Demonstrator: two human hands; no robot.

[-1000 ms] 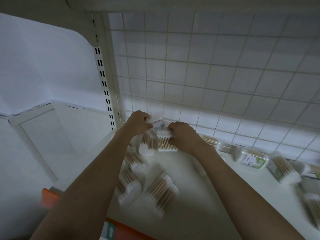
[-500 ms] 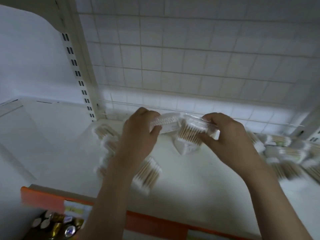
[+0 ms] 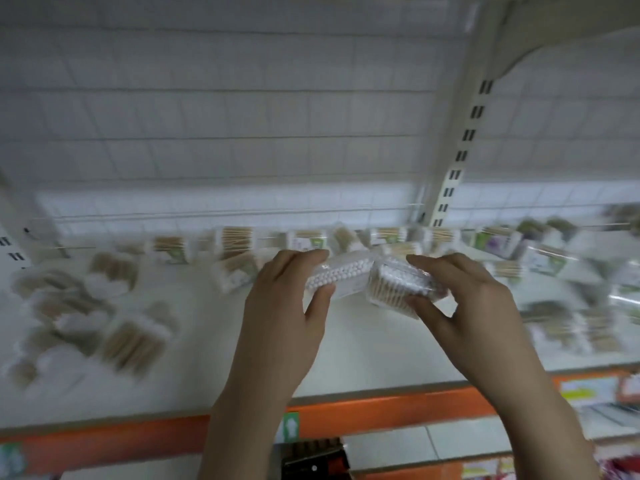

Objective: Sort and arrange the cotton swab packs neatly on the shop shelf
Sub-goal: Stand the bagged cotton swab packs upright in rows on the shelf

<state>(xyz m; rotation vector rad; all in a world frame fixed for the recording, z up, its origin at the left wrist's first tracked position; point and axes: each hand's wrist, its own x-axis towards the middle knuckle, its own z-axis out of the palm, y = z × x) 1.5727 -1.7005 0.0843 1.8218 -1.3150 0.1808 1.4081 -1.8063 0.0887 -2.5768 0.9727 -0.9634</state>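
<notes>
Two clear cotton swab packs held above the white shelf point(image 3: 363, 355), side by side and touching at mid-frame. Left pack point(image 3: 337, 277): long axis roughly level, running left to right, white swab tips facing the camera. Right pack point(image 3: 401, 289): tilted, wooden sticks angled down toward the front edge, tips uppermost. Left hand point(image 3: 284, 306): raised from below, thumb under the left pack, fingers curled over its top, grasping it. Right hand point(image 3: 464, 303): thumb beneath the right pack, fingers arched over it, grasping it. Loose packs point(image 3: 114, 327) scattered at left and a back row of packs point(image 3: 311, 240) along the wire grid point(image 3: 207, 133), all heavily motion-blurred; labels unreadable. Orange price rail point(image 3: 398, 410) partly hidden by both forearms.
</notes>
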